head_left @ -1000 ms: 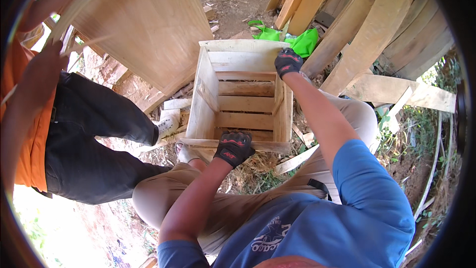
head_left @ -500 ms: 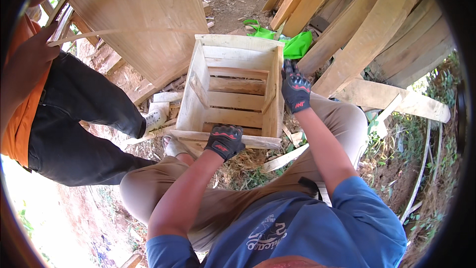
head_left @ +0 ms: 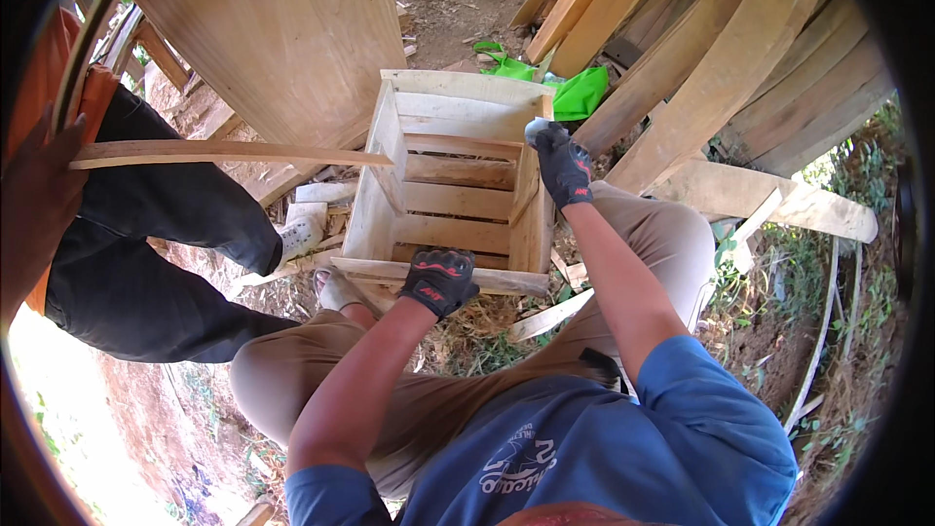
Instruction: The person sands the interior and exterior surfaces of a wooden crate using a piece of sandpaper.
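Observation:
A slatted wooden crate stands between my knees, with its inside facing up toward me. My left hand, in a black and red work glove, is closed over the crate's near rim. At the top of the right side wall is my gloved right hand. It is closed on a small pale grey piece, like a folded sheet or pad, which lies against the wall's upper edge. The glove hides part of that piece, so its exact kind does not show.
On the left, a co-worker's hand holds a thin wooden strip that reaches to the crate's left wall. A broad wooden panel leans behind. Several planks lean at the right, near a green bag. Wood scraps litter the ground.
My right hand has moved from the crate's outer right side up onto its edge, bringing the pale piece into sight. The co-worker's strip has swung lower, toward the crate. My left hand stays put.

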`<state>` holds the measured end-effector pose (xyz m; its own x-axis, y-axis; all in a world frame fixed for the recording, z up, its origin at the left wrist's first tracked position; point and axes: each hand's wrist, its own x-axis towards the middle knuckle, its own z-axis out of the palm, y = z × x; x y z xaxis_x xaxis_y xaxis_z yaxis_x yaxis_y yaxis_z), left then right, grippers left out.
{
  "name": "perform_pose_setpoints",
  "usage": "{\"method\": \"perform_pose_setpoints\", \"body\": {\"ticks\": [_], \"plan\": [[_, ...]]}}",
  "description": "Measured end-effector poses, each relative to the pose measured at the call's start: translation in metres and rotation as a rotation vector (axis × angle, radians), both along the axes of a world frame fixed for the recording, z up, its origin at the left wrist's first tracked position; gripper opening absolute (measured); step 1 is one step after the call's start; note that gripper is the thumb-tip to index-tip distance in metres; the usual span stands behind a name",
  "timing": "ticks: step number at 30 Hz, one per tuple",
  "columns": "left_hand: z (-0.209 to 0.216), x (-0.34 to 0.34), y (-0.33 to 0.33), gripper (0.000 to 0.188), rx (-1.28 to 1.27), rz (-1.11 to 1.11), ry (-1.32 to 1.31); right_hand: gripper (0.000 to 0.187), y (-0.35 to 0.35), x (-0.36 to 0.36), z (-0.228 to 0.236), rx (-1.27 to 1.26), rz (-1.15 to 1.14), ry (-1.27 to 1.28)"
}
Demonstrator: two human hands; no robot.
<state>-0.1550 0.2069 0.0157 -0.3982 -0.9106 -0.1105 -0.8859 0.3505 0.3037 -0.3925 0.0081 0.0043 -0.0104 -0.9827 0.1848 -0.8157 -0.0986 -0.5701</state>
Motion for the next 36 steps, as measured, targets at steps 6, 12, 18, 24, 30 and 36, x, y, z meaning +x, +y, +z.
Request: {"method": "perform_pose_setpoints", "body": {"ticks": [6,12,18,24,30,36], "plan": [[0.002,-0.003,-0.003,0.039,0.047,0.009,-0.018,0.053,-0.010,0.008,-0.003,0.142,-0.214,0.156],[-0.001,0.001,0.001,0.037,0.025,0.035,-0.010,0.057,-0.035,0.019,-0.032,0.120,-0.172,0.377],[-0.005,0.001,0.003,0.033,0.025,0.030,0.006,0.050,-0.098,0.028,-0.036,0.135,-0.238,0.400],[-0.012,0.004,0.006,0.031,-0.097,0.009,0.033,0.047,-0.107,0.028,-0.013,0.238,-0.247,0.314],[-0.001,0.001,-0.001,0.036,0.020,0.022,0.031,0.042,-0.089,0.012,-0.005,0.239,-0.093,0.517],[-0.007,0.006,0.001,0.037,0.013,0.027,0.017,0.052,-0.008,0.018,0.007,0.297,-0.037,0.478]]}}
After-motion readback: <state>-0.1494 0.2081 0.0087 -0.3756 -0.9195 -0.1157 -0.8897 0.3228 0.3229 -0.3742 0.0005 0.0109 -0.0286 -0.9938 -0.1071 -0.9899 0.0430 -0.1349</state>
